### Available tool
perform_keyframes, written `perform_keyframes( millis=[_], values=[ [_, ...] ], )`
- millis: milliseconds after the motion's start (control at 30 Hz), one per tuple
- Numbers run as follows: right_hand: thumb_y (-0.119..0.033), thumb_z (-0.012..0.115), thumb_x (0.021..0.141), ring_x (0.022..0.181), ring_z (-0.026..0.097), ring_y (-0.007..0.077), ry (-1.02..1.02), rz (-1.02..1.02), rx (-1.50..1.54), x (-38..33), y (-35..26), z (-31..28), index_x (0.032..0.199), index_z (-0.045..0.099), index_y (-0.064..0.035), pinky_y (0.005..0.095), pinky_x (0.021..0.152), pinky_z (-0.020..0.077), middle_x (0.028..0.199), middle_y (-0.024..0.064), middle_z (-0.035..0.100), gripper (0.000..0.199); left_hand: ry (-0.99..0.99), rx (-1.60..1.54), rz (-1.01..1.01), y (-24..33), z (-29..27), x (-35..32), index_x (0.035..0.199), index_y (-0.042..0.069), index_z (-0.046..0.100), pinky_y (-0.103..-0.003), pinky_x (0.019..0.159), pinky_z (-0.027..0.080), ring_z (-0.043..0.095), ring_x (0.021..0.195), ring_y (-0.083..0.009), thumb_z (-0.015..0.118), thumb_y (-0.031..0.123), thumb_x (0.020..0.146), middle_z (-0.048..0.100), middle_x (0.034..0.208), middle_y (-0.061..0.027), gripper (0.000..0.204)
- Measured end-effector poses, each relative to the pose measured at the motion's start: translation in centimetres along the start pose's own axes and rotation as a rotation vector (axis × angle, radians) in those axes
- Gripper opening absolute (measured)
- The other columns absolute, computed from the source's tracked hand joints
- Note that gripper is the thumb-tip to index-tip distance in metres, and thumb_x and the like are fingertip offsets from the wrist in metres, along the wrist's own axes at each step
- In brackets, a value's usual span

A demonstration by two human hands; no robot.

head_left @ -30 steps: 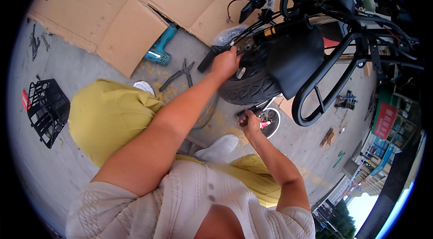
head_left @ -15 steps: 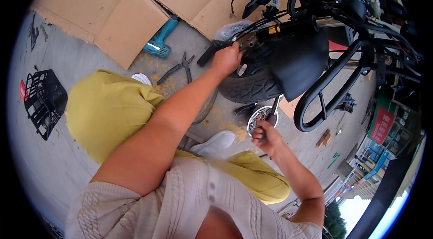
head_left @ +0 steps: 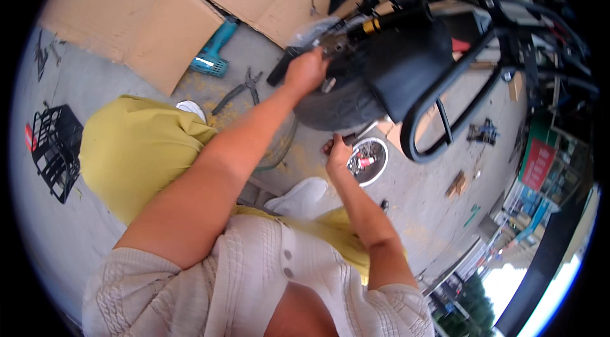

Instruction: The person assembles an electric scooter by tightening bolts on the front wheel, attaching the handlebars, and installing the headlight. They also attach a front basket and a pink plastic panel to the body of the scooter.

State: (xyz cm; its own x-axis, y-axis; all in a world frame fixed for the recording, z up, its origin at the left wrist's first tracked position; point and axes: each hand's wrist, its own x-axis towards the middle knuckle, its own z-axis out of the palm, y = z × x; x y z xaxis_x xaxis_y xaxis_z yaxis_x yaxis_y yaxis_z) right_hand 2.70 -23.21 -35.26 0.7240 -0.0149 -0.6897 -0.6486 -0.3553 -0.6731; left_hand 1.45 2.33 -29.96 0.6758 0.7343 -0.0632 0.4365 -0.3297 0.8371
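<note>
My left hand [head_left: 306, 73] is closed at the hub of a black wheel [head_left: 340, 108]; its fingertips and whatever they grip are hidden. A black bar or handle [head_left: 281, 68] sticks out just beside it. Below the tyre, my right hand [head_left: 338, 154] is wrapped round a dark-handled wrench [head_left: 366, 128], whose metal shaft points up toward the wheel's underside. A black fender [head_left: 413, 67] covers part of the tyre. Right beside that hand stands a white bowl [head_left: 385, 162] of small metal parts with a red item among them.
Pliers [head_left: 244, 90] and a teal power tool [head_left: 216, 51] lie left of the wheel, by flattened cardboard [head_left: 127, 13]. A black basket-like frame [head_left: 57, 149] rests at far left. The vehicle's tubular bar [head_left: 422, 124] juts out at right. A hose [head_left: 283, 152] curves near my white shoe [head_left: 298, 197].
My right hand has moved left with the wrench, from over the bowl to its left side, uncovering the contents. The left hand stays at the hub. The whole view has shifted slightly.
</note>
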Motion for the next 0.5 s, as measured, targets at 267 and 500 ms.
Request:
perform_keyframes(
  millis=[267,500],
  values=[
    [-0.01,0.058,0.084,0.054,0.052,0.0207,-0.119,0.296,0.002,-7.3,-6.2,-2.1,0.079,0.051,-0.0034,0.0366,0.049,0.0449,0.063,0.008,0.05,0.011,-0.04,0.004,-0.017,-0.1,0.5,1.0,0.099,0.002,0.058,-0.053,0.072,0.048,0.062,0.082,-0.0442,0.053,0.035,0.092,0.064,0.082,-0.0273,0.034],
    [-0.014,0.056,0.089,0.057,0.05,0.0182,-0.255,0.449,-0.052,-12.3,-12.0,-4.8,0.078,0.049,-0.006,0.0375,0.054,0.0454,0.067,0.0061,0.049,0.016,-0.017,-0.171,0.033,-1.1,1.8,0.7,0.103,0.001,0.059,-0.052,0.075,0.048,0.06,0.087,-0.0465,0.053,0.037,0.091,0.063,0.09,-0.0288,0.038]
  ],
)
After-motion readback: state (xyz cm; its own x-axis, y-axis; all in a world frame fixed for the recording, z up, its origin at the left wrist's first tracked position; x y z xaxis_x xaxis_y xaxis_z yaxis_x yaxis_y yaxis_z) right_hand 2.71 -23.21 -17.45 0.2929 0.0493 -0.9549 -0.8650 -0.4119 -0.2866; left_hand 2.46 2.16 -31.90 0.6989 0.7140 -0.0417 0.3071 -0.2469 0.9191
